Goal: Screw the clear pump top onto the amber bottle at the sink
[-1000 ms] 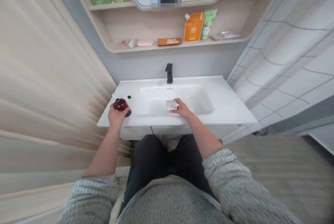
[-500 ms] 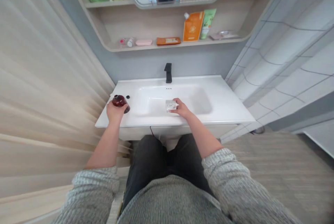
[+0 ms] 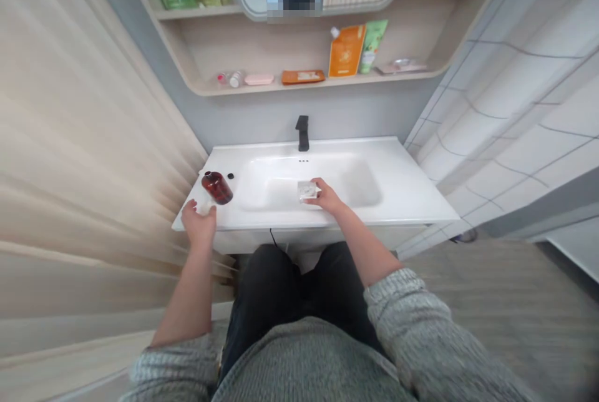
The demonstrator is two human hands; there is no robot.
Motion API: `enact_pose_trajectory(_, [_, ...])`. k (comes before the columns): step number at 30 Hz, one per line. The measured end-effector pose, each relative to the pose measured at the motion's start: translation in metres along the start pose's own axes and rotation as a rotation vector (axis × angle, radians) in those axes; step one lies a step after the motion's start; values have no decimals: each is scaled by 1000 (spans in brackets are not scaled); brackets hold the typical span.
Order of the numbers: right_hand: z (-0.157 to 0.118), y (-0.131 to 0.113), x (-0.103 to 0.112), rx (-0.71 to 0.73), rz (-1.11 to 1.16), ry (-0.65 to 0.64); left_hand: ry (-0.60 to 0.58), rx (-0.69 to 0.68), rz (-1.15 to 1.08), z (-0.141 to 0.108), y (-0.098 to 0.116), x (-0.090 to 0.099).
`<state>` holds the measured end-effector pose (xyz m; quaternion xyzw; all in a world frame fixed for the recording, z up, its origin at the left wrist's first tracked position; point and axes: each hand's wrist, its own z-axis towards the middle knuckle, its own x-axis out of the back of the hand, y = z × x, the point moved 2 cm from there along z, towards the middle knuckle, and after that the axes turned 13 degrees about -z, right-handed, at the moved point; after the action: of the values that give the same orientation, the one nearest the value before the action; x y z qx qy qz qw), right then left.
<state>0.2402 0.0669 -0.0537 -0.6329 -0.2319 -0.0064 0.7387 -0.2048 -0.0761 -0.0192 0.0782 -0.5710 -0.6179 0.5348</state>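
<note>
Since releasing the amber bottle (image 3: 218,188), the left hand (image 3: 199,224) stands open; the right hand (image 3: 329,197) holds a clear object (image 3: 307,190).

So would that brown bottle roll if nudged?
The brown bottle seems to lie on its side, so its round body would probably roll. Its glossy surface may feel slippery. Its weight is unclear: glass or plastic, I can't tell.

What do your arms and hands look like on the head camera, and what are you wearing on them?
Both arms wear grey, chunky-knit sweater sleeves: the left sleeve and the right sleeve. Each sleeve ends short of the wrist, leaving the forearms bare. The left hand and right hand are bare too, with no gloves, watch or cables showing.
</note>
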Motion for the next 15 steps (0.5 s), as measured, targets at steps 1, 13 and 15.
enact_pose_trajectory(1, [0,0,0,3,-10,1,-2,8,26,-2,-7,5])
enact_pose_trajectory(13, [-1,-4,0,3,-29,3,-59,6,173,6,-12,13])
enact_pose_trajectory(15, [-2,-5,-1,8,-22,-4,10,37,111,6,-18,28])
